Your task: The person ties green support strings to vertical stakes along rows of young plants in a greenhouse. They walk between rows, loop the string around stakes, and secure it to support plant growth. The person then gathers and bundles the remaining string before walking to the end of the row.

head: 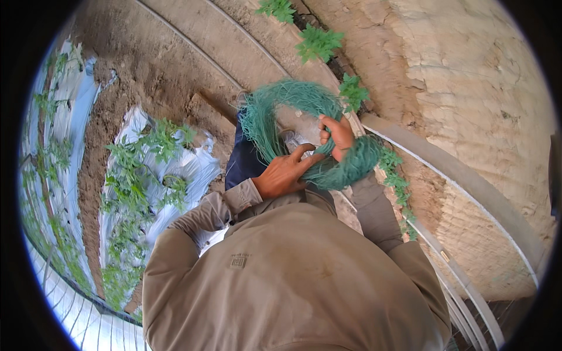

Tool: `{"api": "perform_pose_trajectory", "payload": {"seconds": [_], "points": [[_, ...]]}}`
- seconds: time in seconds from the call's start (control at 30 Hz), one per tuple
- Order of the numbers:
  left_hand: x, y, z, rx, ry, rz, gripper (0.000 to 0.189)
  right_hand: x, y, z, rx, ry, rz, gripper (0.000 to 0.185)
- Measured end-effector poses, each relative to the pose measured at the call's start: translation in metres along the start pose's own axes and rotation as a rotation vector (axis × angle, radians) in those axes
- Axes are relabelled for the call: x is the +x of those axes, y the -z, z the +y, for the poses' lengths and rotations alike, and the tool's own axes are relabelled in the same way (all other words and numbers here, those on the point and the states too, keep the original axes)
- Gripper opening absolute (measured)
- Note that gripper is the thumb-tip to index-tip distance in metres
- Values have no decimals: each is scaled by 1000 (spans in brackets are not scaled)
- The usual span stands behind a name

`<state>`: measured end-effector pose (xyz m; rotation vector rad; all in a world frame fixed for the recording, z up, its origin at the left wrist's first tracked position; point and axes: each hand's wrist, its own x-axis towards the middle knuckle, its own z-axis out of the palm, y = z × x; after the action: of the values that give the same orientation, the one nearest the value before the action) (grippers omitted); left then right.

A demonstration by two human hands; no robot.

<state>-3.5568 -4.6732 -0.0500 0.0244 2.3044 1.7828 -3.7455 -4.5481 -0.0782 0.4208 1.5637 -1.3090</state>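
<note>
A large loose coil of green twine (294, 94) hangs before my body. My right hand (338, 136) is closed around strands at the coil's right part, and some of the bundle drapes over that wrist and forearm. On the near side of the coil, my left hand (285, 171) lies with its index finger and thumb reaching to the strands by my right hand. Its fingers are apart; whether it pinches a strand cannot be told. My dark trouser leg (243, 158) and a shoe show behind and below the coil.
At left, leafy plants (131, 175) grow through plastic mulch film (164, 219) on soil. Two thin pipes (189, 41) run along the path ahead. More seedlings (319, 43) line an edge beside an earthen wall (474, 109). Curved frame bars (470, 289) stand at lower right.
</note>
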Motion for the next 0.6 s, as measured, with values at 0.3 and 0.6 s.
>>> {"api": "perform_pose_trajectory", "payload": {"seconds": [0.3, 0.6], "points": [[33, 2, 54, 146, 36, 415, 118, 93, -19, 67, -110, 299, 327, 52], [59, 22, 2, -7, 349, 569, 86, 68, -3, 48, -1093, 410, 45, 64]]}}
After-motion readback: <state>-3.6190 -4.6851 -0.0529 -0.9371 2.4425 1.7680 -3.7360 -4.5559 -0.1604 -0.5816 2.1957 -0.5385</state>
